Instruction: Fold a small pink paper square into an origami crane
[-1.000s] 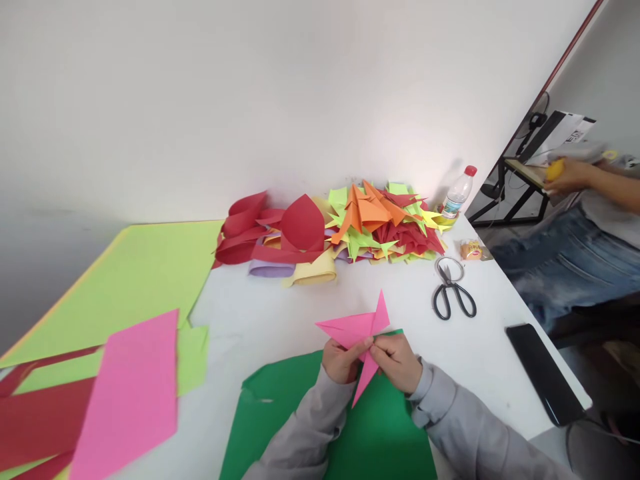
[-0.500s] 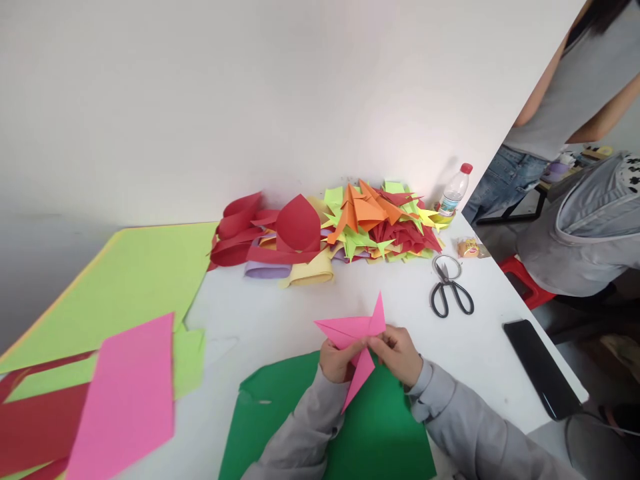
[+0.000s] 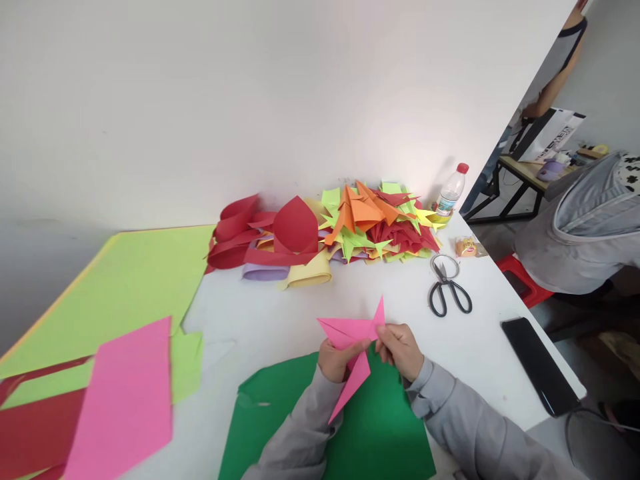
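Observation:
A folded pink paper shape (image 3: 350, 331) with several pointed arms is held between both hands, above a green sheet (image 3: 383, 427). My left hand (image 3: 340, 359) grips its middle, thumb on top. The thumb and fingers of my right hand (image 3: 400, 347) pinch it near the base of the upper right point. One long point hangs down toward the green sheet, and another sticks out to the upper left.
Behind lies a pile of folded papers (image 3: 370, 223) beside curled red paper (image 3: 295, 227). Right are scissors (image 3: 450, 293), a bottle (image 3: 453, 190), a wrapped snack (image 3: 467, 247) and a phone (image 3: 540, 365). Left are a flat pink sheet (image 3: 123, 400) and lime sheets (image 3: 150, 280). People (image 3: 590, 227) are beyond.
The lower point of the pink paper has swung down and left. My right hand's grip has moved slightly up along the paper. The standing person at the right has moved farther behind the wall edge.

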The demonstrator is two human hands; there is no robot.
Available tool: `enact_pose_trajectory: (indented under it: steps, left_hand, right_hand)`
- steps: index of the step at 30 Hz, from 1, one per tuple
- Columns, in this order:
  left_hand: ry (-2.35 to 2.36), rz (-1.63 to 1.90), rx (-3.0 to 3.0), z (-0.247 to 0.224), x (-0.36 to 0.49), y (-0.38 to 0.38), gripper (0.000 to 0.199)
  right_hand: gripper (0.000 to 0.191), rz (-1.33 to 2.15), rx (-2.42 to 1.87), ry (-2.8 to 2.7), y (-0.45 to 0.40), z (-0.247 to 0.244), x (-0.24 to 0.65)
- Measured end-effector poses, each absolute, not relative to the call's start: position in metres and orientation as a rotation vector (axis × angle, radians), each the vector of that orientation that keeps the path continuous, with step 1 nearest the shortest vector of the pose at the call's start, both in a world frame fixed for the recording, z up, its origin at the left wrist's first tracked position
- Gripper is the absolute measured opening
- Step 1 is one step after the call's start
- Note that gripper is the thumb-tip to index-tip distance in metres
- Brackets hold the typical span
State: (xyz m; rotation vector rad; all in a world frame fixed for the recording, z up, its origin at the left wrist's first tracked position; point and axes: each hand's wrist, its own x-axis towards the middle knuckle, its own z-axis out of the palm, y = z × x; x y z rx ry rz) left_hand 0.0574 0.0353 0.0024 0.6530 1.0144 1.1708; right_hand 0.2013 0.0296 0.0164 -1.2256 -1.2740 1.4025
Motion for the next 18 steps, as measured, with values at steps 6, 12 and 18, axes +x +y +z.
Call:
enact_pose_trajectory:
  steps: [6,12,18]
  left_hand:
    - [0.967,1.091,0.688,-0.006,0.05,0.042,0.026]
    - [0.894,0.975,0.692,-0.014,0.042,0.053,0.04]
    - [0.891,0.943,0.711,-0.006,0.04,0.05,0.037]
  right_hand:
    - [0.066,1.413,-1.182,-1.239,0.032,0.017,0.202]
    - [0.053,1.378,-1.09,-1.158,0.035,0.029,0.207]
    - [0.048,1.397,-1.052,-1.153,0.032,0.039,0.208]
